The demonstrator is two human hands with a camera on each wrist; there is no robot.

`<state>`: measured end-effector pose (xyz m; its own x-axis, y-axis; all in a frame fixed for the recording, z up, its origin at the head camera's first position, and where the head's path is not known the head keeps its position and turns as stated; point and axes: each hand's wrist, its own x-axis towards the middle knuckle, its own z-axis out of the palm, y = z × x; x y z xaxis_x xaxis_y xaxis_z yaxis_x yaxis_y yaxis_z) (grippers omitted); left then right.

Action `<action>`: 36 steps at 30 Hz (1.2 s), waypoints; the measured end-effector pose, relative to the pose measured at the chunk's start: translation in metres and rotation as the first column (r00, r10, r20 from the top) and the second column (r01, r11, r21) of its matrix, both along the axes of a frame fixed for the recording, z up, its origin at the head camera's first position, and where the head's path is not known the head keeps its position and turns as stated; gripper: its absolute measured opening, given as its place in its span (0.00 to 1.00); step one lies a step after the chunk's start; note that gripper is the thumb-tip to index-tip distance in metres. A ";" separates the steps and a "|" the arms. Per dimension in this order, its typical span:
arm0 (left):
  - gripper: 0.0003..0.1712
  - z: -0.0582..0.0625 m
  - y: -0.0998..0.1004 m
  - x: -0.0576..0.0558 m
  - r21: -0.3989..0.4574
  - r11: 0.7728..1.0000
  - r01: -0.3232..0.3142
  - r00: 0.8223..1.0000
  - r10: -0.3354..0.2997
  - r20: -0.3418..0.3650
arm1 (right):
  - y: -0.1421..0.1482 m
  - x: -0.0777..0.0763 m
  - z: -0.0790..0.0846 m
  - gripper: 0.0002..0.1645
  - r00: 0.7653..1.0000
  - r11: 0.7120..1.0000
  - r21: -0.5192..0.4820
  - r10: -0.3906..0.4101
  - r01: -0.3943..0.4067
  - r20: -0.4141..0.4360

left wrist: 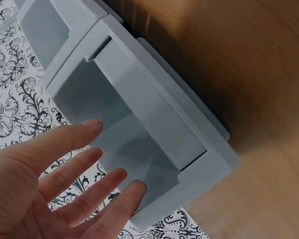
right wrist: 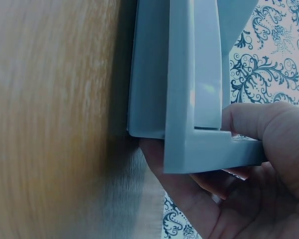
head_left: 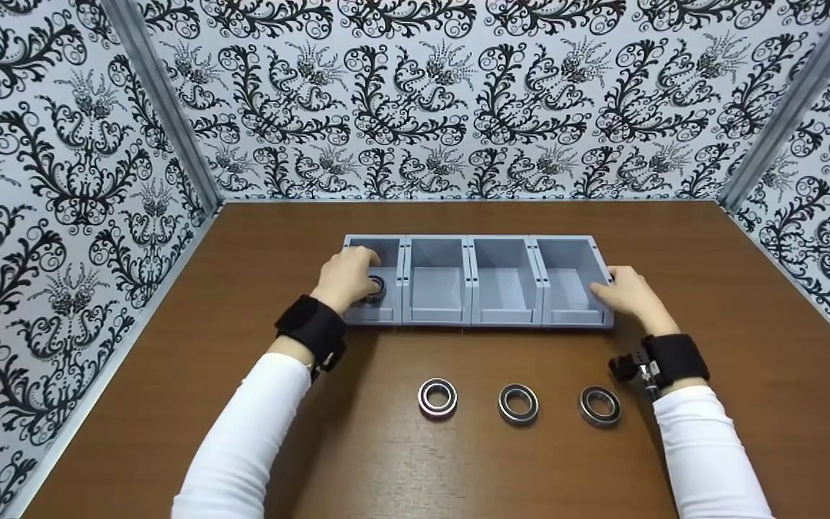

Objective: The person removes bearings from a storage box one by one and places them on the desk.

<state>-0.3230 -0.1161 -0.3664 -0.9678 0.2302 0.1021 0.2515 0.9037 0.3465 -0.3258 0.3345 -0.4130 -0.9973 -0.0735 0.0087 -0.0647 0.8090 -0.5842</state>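
A grey four-part bin row (head_left: 436, 316) stands on the table. Over its leftmost compartment, my left hand (head_left: 345, 280) has its fingers spread; in the left wrist view the hand (left wrist: 74, 184) shows nothing between thumb and fingers. A dark ball bearing (head_left: 376, 288) shows in that compartment right beside the left fingers; whether they touch it I cannot tell. My right hand (head_left: 630, 294) grips the row's right end. In the right wrist view, its thumb (right wrist: 249, 117) lies over the inside of the grey wall (right wrist: 214, 152), with the fingers outside and below.
On the table in front of the bins lie three ball bearings: one at left (head_left: 437, 398), a middle bearing (head_left: 518, 404) and a right bearing (head_left: 599, 406). Patterned walls (head_left: 415, 101) enclose the brown tabletop (head_left: 386, 461) at the back and sides.
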 end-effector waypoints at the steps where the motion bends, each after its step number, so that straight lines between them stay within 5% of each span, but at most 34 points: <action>1: 0.25 0.000 0.000 -0.001 -0.002 1.000 -0.004 1.000 0.004 0.010 | 0.000 0.000 0.000 0.26 1.000 1.000 0.000 0.002 -0.002 -0.003; 20: 0.25 -0.007 0.007 -0.018 -0.051 0.998 -0.026 0.996 0.030 0.078 | 0.000 -0.002 0.000 0.25 1.000 1.000 -0.015 0.000 0.000 -0.006; 36: 0.16 -0.020 0.018 -0.026 -0.109 0.992 -0.060 0.997 0.065 0.048 | 0.000 0.002 0.000 0.27 1.000 1.000 -0.014 -0.001 0.001 -0.001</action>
<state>-0.3492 -0.0984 -0.3865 -0.9839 0.1760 0.0302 0.1778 0.9497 0.2577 -0.3242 0.3346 -0.4132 -0.9973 -0.0726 0.0109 -0.0648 0.8006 -0.5957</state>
